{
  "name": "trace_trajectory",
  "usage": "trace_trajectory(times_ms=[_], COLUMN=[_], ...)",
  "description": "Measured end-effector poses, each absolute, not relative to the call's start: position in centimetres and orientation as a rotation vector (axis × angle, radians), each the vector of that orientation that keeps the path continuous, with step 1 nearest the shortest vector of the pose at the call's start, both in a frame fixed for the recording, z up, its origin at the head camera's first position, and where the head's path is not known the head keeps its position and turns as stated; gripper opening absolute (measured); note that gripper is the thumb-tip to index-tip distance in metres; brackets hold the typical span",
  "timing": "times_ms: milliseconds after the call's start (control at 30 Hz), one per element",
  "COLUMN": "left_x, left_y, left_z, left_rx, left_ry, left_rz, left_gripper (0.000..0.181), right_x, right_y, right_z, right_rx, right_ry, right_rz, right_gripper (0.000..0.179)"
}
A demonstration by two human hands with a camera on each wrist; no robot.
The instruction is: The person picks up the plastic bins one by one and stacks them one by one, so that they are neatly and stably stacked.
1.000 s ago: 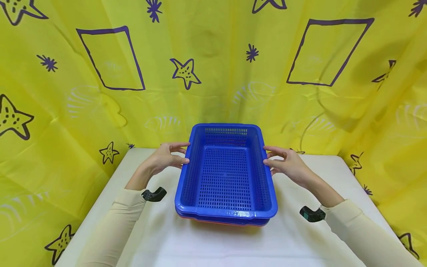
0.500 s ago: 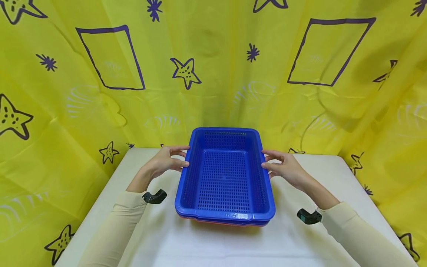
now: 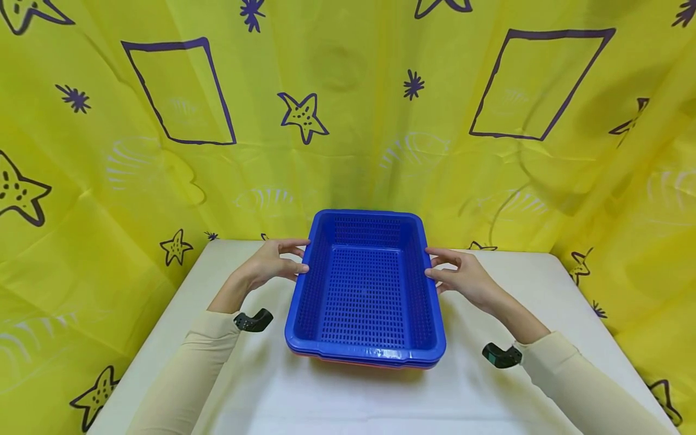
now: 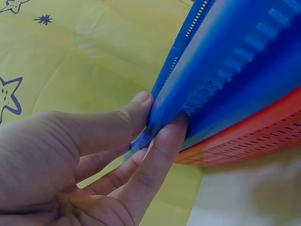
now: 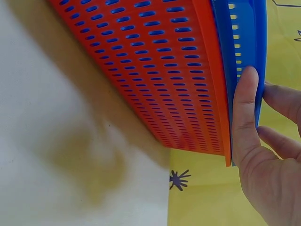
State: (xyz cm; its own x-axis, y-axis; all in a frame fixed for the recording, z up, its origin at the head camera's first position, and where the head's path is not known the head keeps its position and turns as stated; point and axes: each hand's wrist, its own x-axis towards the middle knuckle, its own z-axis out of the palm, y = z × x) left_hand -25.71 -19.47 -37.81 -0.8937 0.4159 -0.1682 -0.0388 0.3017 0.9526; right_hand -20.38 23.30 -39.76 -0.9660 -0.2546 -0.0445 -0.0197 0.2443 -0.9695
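A blue perforated plastic basket [image 3: 365,353] lies at the middle of the table, nested on top of other baskets. Under its rim shows a second blue rim [image 5: 222,47], and lowest comes an orange-red basket [image 5: 155,61] with slotted walls. My left hand [image 3: 270,260] pinches the top basket's left rim, thumb above and fingers beneath, as the left wrist view shows. On the opposite side my right hand [image 3: 462,273] holds the right rim in the same way, between thumb and fingers. The inside of the top basket holds nothing.
A white table [image 3: 505,386] carries the stack near its back edge. Yellow curtains [image 3: 353,109] printed with starfish hang behind and at both sides. Dark devices sit at both wrists, including the right wrist device [image 3: 501,355].
The top blue basket has sunk lower onto the stack, both hands going down slightly with it. Its right side and the right hand have shifted a little left. Both hands keep their hold.
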Motion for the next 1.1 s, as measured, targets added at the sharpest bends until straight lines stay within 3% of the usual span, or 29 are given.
trace_trajectory(times_ms=[733,1100], left_x=[-25.7,-25.0], left_y=[-18.7,-19.5], left_z=[-36.8,-37.1], left_rx=[0.365,0.296], left_ry=[2.278,2.246], left_rz=[1.504,1.570], left_gripper=[0.067,0.088], right_x=[-20.7,-20.5], right_y=[23.4,23.3], right_z=[-38.6,-38.0], right_rx=[-0.334,-0.380], right_ry=[2.405,2.420], right_rz=[-1.605,-1.520], right_gripper=[0.062,0.068])
